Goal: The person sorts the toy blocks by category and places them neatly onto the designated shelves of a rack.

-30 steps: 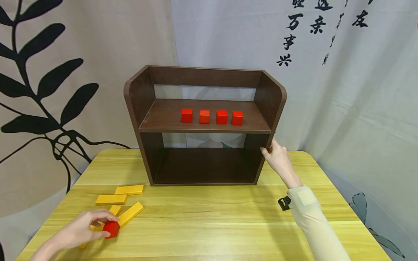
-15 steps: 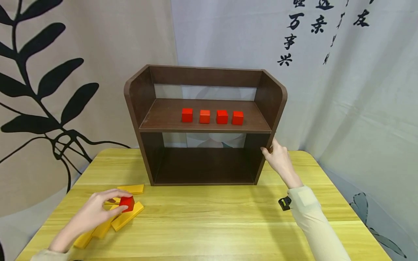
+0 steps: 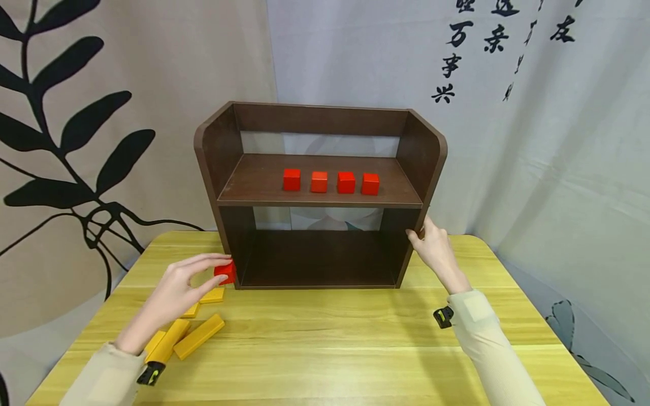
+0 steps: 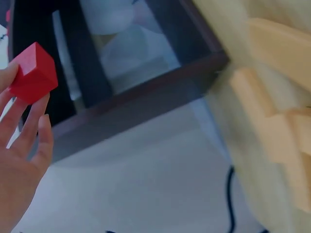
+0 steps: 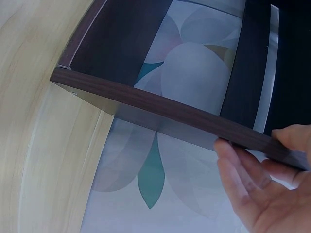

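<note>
My left hand (image 3: 190, 282) pinches a red cube (image 3: 225, 272) between thumb and fingers, level with the lower left front of a brown two-tier shelf (image 3: 320, 203). In the left wrist view the held cube (image 4: 35, 74) overlaps the shelf's dark side. My right hand (image 3: 434, 248) grips the shelf's right side panel, thumb on the front edge; the right wrist view shows the fingers (image 5: 238, 170) behind that panel. Spaced along the upper tier is a row of several red cubes (image 3: 319, 182).
Several yellow rectangular blocks (image 3: 199, 336) lie loosely on the wooden table (image 3: 325, 349) at front left, below my left forearm. A pale curtain (image 3: 355, 51) with printed leaves and writing hangs right behind the shelf.
My left hand has carried the red cube up from among the yellow blocks, forward and right to the shelf's left side. The right hand keeps its hold on the panel.
</note>
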### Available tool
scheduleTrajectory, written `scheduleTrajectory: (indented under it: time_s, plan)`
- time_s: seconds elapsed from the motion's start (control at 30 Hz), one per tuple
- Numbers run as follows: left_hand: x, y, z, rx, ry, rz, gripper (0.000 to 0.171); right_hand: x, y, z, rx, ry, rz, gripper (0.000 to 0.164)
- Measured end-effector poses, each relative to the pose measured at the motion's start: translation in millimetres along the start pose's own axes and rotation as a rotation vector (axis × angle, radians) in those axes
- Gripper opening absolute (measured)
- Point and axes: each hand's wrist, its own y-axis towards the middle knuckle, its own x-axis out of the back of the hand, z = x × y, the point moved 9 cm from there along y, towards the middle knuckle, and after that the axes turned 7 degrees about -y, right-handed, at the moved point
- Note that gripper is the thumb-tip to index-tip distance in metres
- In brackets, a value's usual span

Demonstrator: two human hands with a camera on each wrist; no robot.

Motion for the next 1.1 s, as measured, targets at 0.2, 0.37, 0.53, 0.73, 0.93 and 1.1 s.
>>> scheduleTrajectory:
  time_s: [0.2,0.37,0.53,0.73,0.93,1.1]
  plan:
    - [10.4,31.1,-22.6,-0.129,-0.022,-0.099,0.041,0.3,-0.1,0.3,-0.001,0.0,0.003,0.032]
    - [18.5,55.9,-40.2,-0.189,-0.039,-0.148,0.041,0.3,0.0,0.4,0.0,-0.002,0.003,0.032]
    - [20.3,77.0,-48.8,-0.221,-0.033,-0.174,0.038,0.2,-1.0,0.7,0.003,0.004,0.002,0.031]
    - [18.6,99.8,-48.3,-0.234,-0.002,-0.196,0.035,-0.6,-1.1,1.1,0.011,0.001,-0.003,0.031]
    - [15.2,120.8,-41.0,-0.213,0.0,-0.207,0.031,0.6,-0.7,1.7,0.026,-0.004,-0.023,0.032]
    - [10.6,135.4,-34.8,-0.187,0.001,-0.201,0.03,0.8,-0.5,1.1,0.024,-0.003,-0.022,0.034]
